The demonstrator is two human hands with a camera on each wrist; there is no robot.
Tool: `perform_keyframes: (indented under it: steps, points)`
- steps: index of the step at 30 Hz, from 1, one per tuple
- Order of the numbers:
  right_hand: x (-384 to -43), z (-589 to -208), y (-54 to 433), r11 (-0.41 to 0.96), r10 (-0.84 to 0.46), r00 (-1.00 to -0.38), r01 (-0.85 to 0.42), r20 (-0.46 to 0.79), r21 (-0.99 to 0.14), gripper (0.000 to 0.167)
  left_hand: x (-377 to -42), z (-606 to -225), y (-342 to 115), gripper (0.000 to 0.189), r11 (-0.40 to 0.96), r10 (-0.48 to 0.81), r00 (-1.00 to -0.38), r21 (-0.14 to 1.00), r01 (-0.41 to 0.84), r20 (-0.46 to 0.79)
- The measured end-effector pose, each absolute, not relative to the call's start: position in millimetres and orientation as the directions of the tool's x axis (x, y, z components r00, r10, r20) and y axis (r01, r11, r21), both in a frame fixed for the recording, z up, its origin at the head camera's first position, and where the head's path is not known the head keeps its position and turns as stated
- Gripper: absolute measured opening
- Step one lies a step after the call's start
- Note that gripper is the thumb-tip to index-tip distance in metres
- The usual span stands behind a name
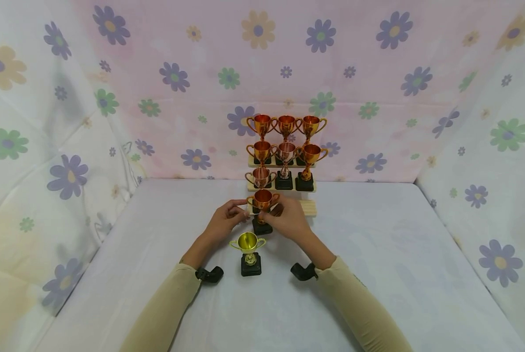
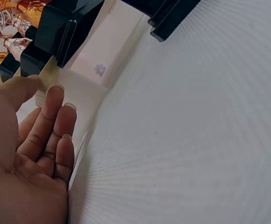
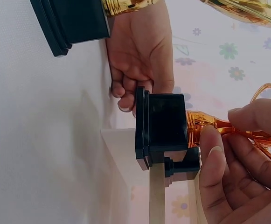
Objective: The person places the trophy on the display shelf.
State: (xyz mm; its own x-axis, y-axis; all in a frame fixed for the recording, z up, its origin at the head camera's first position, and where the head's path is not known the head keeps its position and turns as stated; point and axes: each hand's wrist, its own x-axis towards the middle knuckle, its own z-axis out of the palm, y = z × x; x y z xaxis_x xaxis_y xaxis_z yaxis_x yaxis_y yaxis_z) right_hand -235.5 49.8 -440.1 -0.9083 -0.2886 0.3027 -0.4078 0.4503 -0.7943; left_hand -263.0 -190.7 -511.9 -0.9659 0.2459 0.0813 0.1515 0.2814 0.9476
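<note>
My right hand (image 1: 287, 218) pinches the stem of a bronze-coloured trophy cup (image 1: 263, 198) with a black square base (image 3: 168, 122). That base is just in front of the lowest shelf of a wooden tiered rack (image 1: 308, 208). At the left end of the same shelf, my left hand (image 1: 225, 218) holds the wood edge (image 2: 46, 77) between thumb and forefinger, the other fingers curled. On this shelf, behind the held cup, stands a pinkish trophy (image 1: 261, 177). A yellow-gold trophy (image 1: 251, 252) stands on the table between my forearms.
On the middle shelf are a silvery-pink trophy (image 1: 285, 152), an orange-gold trophy (image 1: 310, 155) and a gold one (image 1: 262, 149). The top shelf bears three more, including a bronze one (image 1: 286, 124). Flowered cloth (image 1: 280, 88) hangs behind the white table (image 1: 376, 254).
</note>
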Motion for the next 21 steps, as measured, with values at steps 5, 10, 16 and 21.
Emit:
perform_keyframes:
  steps: [5,10,16,21]
  points:
    - [-233,-436,51,0.432,-0.293,-0.902,-0.422,0.318,-0.797,0.037,-263,-511,-191,0.042,0.280,0.248,-0.965,0.947,0.155,0.085]
    - [-231,-431,52,0.424,-0.293,-0.901,-0.423,0.321,-0.801,0.036,-262,-510,-191,0.043,0.281,0.252,-0.964,0.946,0.161,0.089]
    - [-231,-424,56,0.446,-0.270,-0.897,-0.439,0.351,-0.779,0.031,-263,-512,-191,0.042,0.280,0.249,-0.965,0.948,0.150,0.079]
    - [-231,-418,61,0.455,-0.232,-0.912,-0.409,0.339,-0.791,0.023,-263,-511,-191,0.041,0.284,0.244,-0.967,0.949,0.137,0.066]
